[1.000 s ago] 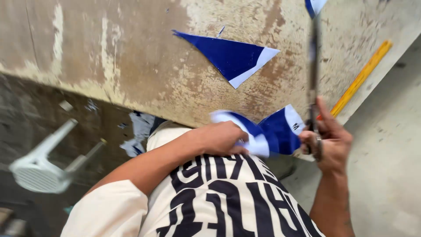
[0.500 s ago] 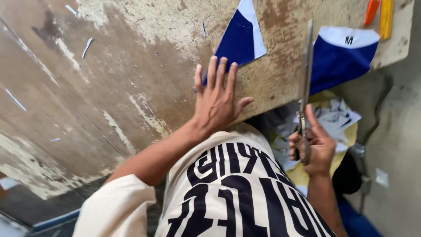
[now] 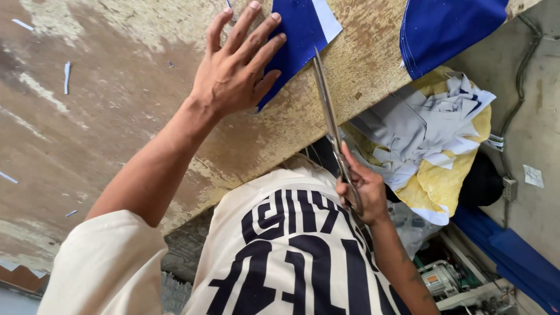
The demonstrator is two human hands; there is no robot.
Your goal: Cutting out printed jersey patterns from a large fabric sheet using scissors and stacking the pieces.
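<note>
Pressing down with fingers spread, the left hand (image 3: pixel 236 73) pins a blue fabric piece (image 3: pixel 294 44) flat on the worn wooden table (image 3: pixel 116 116); just right, the right hand (image 3: pixel 361 189) grips long scissors (image 3: pixel 329 125), fingers curled through the handles, blades pointing at the fabric's edge

left hand (image 3: pixel 233 73): laid on fabric piece (image 3: pixel 294 41), on table (image 3: pixel 116 116)
scissors (image 3: pixel 329 125): held right of it, tip possibly touching fabric
scrap heap (image 3: pixel 431 146): below table edge, right

A cream short-sleeved shirt (image 3: pixel 280 251) carries bold dark block lettering (large, across the chest); forearms bare.
</note>
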